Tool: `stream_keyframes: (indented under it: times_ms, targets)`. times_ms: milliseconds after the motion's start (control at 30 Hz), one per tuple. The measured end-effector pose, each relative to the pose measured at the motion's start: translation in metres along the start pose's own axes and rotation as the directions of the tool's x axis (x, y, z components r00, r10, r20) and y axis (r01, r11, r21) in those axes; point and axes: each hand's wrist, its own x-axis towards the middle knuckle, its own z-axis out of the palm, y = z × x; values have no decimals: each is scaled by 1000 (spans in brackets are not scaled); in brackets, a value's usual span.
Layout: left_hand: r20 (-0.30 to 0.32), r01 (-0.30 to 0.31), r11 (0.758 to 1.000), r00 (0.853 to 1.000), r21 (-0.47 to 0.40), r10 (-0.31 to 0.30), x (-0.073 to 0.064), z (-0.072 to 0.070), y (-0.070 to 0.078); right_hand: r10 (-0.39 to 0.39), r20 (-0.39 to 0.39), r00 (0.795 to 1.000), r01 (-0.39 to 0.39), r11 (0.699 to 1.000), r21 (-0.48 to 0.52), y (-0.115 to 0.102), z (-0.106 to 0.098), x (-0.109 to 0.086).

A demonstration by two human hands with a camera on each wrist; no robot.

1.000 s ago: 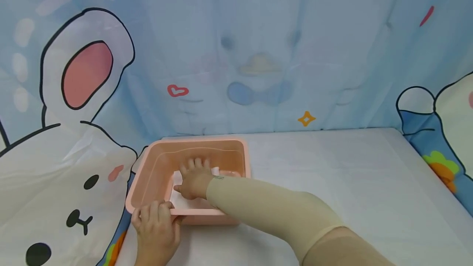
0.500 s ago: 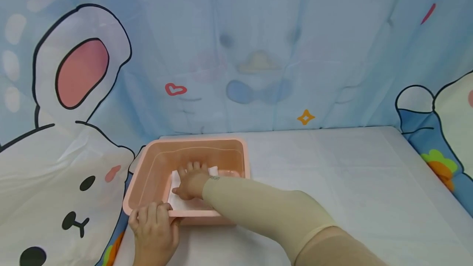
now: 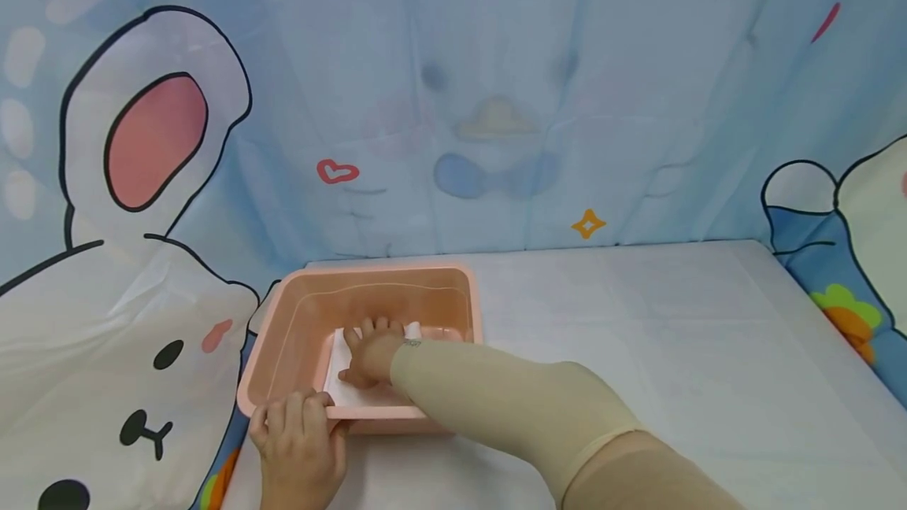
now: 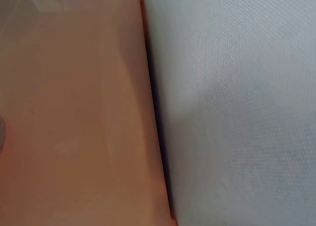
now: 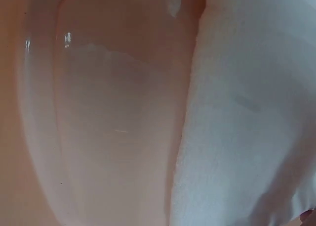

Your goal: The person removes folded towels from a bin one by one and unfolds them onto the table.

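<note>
A pink plastic basin [image 3: 290, 337] stands on the white-covered table, left of the middle in the head view. My left hand [image 3: 301, 447] grips its near rim, fingers over the edge and thumb beneath. Inside, a white cloth [image 3: 342, 372] lies on the bottom, partly covered by my right hand [image 3: 374, 352]. That hand rests on the cloth with its fingers spread. In the right wrist view the cloth [image 5: 247, 97] fills the right side, beside the shiny basin floor [image 5: 118, 112]. The left wrist view shows the basin's outer wall [image 4: 84, 107] and only a sliver of a finger.
White fabric covers the tabletop [image 3: 638, 337], which stretches away to the right of the basin. A light blue printed curtain [image 3: 496, 61] hangs along the back edge. Rabbit-print fabric [image 3: 106, 352] comes close to the basin's left side.
The right hand shifts slightly over the cloth in the basin, its fingers blurred one second ago and sharper now. The left hand keeps its grip on the rim.
</note>
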Motion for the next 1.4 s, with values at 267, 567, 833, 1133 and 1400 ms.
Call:
stream_keyframes:
  times_ms: [267, 567, 833, 1133, 1400]
  targets:
    - [-30, -19, 1000, 999, 3, 19, 1, 1, 0, -21, -27, 999, 19, 997, -77, 2, -2, -6]
    - [-10, -17, 1000, 1000, 5, 17, 0, 0, 1, -48, -40, 998, 47, 999, -13, 6, 3, 2]
    - [18, -2, 1000, 1000, 16, 2, -1, 0, 1, -82, -7, 997, 82, 997, -11, 10, -3, 0]
    - [34, 2, 1000, 999, 15, -2, 1, -1, 2, -85, -74, 994, 76, 991, -108, 10, -4, 5]
    - [83, 8, 1000, 996, 22, -10, 0, -4, 1, -63, -81, 995, 48, 985, -167, 6, -1, 11]
